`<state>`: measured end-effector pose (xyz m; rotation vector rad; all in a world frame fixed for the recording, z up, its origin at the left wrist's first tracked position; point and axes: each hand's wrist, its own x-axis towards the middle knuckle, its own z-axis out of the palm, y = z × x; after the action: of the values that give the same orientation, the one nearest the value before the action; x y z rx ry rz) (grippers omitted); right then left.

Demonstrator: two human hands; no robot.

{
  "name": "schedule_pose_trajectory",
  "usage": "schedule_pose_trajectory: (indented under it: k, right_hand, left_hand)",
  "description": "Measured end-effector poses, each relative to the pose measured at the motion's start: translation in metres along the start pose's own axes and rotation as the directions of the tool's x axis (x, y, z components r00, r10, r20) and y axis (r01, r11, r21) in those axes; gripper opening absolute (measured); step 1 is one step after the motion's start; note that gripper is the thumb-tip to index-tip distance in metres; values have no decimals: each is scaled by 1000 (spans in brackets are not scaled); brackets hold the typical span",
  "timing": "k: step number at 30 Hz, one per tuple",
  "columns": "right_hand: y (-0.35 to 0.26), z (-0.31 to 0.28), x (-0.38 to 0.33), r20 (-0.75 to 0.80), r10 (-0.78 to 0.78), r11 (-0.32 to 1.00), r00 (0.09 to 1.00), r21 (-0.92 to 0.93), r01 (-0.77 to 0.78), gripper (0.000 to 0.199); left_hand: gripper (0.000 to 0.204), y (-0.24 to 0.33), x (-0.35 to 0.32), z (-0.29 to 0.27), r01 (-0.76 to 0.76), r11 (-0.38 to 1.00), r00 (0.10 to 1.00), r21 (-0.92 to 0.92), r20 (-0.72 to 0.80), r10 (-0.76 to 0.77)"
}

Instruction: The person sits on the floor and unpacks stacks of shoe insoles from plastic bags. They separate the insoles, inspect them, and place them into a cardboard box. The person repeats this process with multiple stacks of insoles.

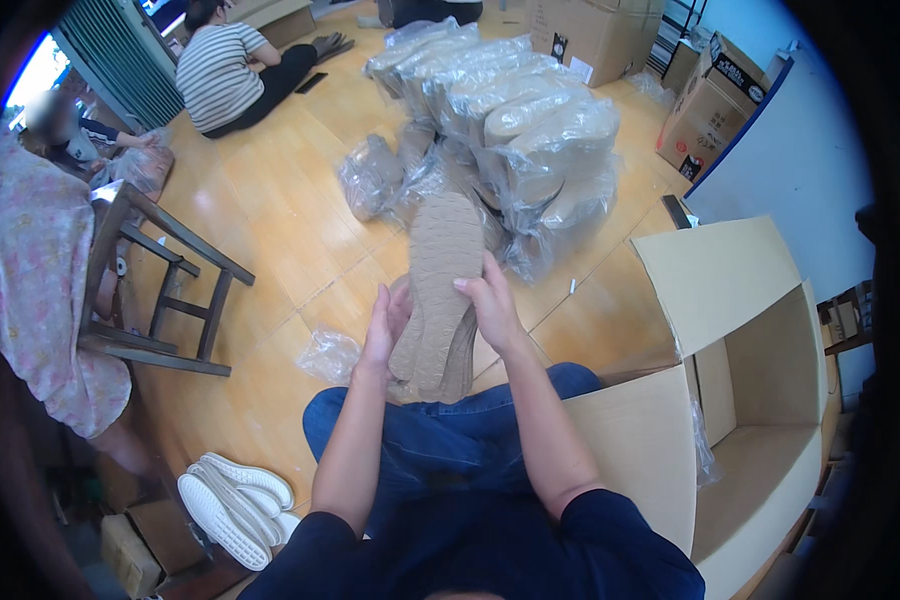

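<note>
Above my lap I have a stack of beige shoe soles (440,270) with wavy-ridged undersides, standing on end and fanned a little at the lower end. My right hand (492,305) grips the stack's right side, its thumb across the front sole. On the other side my left hand (383,330) supports the lower left edge, its fingers partly hidden behind the soles. Just beyond lies a large pile of similar soles (530,130) wrapped in clear plastic bags. A crumpled clear bag (328,357) rests on the floor near my left knee.
An open cardboard box (630,450) stands close on my right. White soles (235,505) lie at my lower left. Left of me are a wooden stool (160,350) and flowered cloth (40,290). Other people sit farther back, one in a striped shirt (225,75). More cartons (595,40) stand behind the pile.
</note>
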<state>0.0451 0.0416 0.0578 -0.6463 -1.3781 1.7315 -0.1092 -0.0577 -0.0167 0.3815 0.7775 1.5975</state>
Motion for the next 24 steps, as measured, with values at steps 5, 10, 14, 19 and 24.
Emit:
schedule_pose_trajectory:
  k: [5,10,14,19,24]
  right_hand:
    - [-46,28,17,175,5,969,985,-243,38,62]
    - [-106,-7,-14,347,-6,799,938,-563,214,72]
    - [-132,-56,-42,309,163,848,937,-529,27,71]
    - [-120,-89,-78,225,259,956,939,-197,-217,65]
    - [-110,-85,-87,169,94,973,981,-226,-54,47]
  left_hand:
    - [72,29,-35,95,-252,965,968,-68,-23,251]
    - [69,24,-49,147,-239,964,966,-119,67,248]
    - [65,9,-52,182,-285,953,950,-101,98,295]
    - [58,-14,-53,205,-285,955,936,-84,190,296]
    - [52,-35,-44,212,-411,908,912,78,30,410]
